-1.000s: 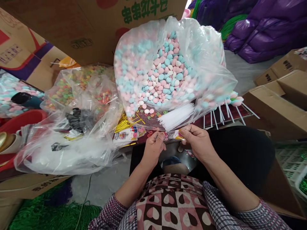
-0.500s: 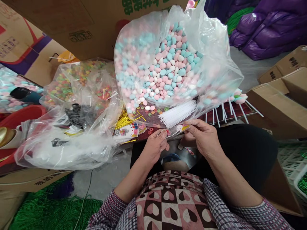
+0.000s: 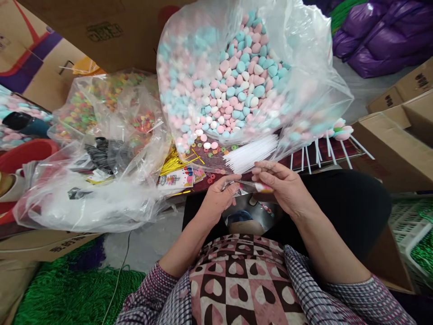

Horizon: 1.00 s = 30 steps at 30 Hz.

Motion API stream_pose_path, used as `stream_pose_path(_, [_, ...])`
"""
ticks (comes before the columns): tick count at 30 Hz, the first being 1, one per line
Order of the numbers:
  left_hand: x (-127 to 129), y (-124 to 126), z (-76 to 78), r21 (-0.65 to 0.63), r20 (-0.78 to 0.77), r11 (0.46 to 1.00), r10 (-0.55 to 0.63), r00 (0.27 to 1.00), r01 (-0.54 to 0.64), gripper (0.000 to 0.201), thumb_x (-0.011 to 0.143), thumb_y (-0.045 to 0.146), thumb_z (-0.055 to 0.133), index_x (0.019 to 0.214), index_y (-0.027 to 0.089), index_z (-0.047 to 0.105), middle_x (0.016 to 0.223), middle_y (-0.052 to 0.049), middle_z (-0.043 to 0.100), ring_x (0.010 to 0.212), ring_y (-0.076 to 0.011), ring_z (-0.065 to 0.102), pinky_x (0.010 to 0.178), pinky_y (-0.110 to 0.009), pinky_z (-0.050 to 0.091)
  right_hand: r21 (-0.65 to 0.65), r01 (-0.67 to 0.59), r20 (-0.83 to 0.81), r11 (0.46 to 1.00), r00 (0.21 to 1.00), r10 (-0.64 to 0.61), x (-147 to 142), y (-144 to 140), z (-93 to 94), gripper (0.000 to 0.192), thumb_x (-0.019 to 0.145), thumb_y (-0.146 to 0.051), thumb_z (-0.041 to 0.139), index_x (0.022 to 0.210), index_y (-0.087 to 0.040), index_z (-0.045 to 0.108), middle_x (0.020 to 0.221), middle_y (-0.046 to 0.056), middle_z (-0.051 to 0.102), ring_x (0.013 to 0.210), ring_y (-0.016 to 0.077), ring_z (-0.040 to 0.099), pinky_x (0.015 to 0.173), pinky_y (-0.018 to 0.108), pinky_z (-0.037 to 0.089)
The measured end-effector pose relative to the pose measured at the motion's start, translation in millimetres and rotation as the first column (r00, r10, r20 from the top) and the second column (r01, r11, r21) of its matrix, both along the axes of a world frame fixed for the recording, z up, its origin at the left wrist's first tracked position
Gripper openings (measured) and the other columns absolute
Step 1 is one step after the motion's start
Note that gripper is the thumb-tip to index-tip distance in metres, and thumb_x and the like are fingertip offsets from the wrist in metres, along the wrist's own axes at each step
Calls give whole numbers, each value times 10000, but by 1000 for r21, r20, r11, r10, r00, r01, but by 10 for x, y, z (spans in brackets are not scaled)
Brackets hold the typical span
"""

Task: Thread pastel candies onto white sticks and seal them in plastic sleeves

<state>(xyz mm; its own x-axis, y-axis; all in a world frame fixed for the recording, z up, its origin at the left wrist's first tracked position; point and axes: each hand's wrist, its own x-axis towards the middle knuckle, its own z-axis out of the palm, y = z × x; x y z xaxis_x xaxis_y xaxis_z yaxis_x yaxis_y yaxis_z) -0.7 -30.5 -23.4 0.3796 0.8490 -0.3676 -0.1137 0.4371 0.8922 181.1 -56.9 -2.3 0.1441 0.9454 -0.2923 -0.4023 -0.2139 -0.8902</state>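
Note:
My left hand (image 3: 219, 198) pinches one end of a small clear plastic bag (image 3: 248, 188) between thumb and fingers. The other end, which carries a pink and yellow print, lies against my right hand (image 3: 283, 186), its thumb and bent fingers closed on it. This end is smeared by motion. Just beyond my hands lies a bundle of white sticks (image 3: 253, 154). Left of it are small ring-shaped candies (image 3: 210, 178), printed cards (image 3: 176, 178) and gold twist ties (image 3: 172, 163). A big open clear bag of pink, blue and white egg-shaped sweets (image 3: 237, 85) stands behind.
Clear bags of colourful candies (image 3: 101, 101) and a crumpled plastic bag (image 3: 108, 203) lie on the left, near a red basin (image 3: 37, 151). Sweets on white sticks (image 3: 341, 131) hang over the table's right edge. Cardboard boxes (image 3: 399, 131) stand at right.
The small bag has turned slightly between my hands, and its printed end has shifted into my right fingers. My left fingers have moved along its other end. The view has shifted a little.

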Motion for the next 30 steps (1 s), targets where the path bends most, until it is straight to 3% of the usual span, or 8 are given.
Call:
stream_pose_path(4, [6,2,3,85,-66,994,72,995,-66,318,745,455,736,901,183,683,485,79,477,413,-47,403,458,-202,317,-26,-5,-38,1000,999,4,26,23,18,402,684,-452,823,1016,-245,731,1040,48,728,819,157,677,675,268,562])
stream_pose_path(9, [-9,-7,29,160,-47,986,45,998,-37,344,779,411,713,1067,224,702,612,44,575,468,-58,441,458,-204,310,-152,-172,123,973,974,191,14,10,-55,427,704,-588,756,759,-165,744,714,74,726,607,151,644,528,246,513])
stream_pose_path(13, [-20,-17,-1,106,-70,992,-55,996,62,451,770,428,723,1174,236,667,582,47,582,451,-70,454,465,-207,317,-123,-55,89,991,994,67,12,1,-116,335,650,-494,823,721,-184,718,706,38,716,550,136,600,452,242,489])
stream_pose_path(16, [-27,-15,-27,73,-92,995,-64,994,71,339,787,495,684,927,186,693,478,57,510,384,-57,373,428,-207,253,-91,6,36,996,999,-2,12,0,-115,324,600,-408,867,815,-205,734,741,14,713,574,138,610,457,240,498])
stream_pose_path(19, [-43,-2,-25,99,-146,994,-37,989,52,368,781,538,667,723,177,629,496,40,535,390,-50,350,421,-210,208,-73,-50,25,996,998,52,-17,0,-91,338,597,-374,874,865,-213,747,703,-3,693,564,120,593,503,242,507])
stream_pose_path(22, [-56,12,-1,122,-175,992,-18,984,40,379,751,552,688,697,184,616,516,36,544,425,-62,378,441,-211,233,-6,-47,49,999,998,47,-77,-8,-92,298,597,-391,874,784,-202,739,630,-13,658,552,109,565,535,243,492])
stream_pose_path(27, [-41,11,27,114,-162,993,-16,987,34,438,733,593,689,637,181,573,505,40,517,418,-61,364,448,-220,238,4,39,191,999,981,-39,-134,-33,-203,368,679,-500,803,580,-193,626,496,-33,538,446,85,428,416,224,352])
stream_pose_path(30, [-16,6,21,111,-128,993,-28,991,43,460,759,609,656,634,181,546,482,51,496,394,-53,325,465,-223,276,-9,32,236,999,971,-29,-123,-33,-223,432,729,-578,730,567,-199,600,496,-22,532,459,111,457,426,249,381])
